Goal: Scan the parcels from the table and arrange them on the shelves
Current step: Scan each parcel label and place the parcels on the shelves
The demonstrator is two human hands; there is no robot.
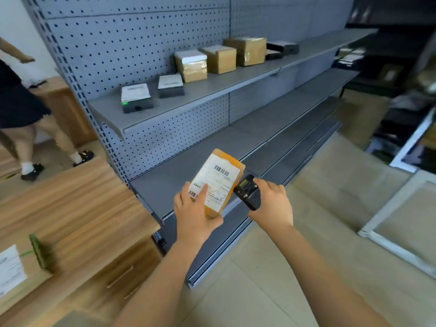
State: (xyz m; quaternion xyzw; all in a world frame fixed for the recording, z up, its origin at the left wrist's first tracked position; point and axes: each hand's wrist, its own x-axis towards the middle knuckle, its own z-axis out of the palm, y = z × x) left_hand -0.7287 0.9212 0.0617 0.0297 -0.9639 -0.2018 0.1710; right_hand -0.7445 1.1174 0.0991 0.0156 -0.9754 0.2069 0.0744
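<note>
Even, soft light fills my view, with only faint shadows under the upper shelf (188,100). The wide lens bends the shelving outward at the frame's edges. The right side and the table (77,208) at lower left smear with motion blur; the white label (215,182) reads fairly crisp.

Left grip (197,210), right grip (271,200) both clasped, forearms extended
</note>
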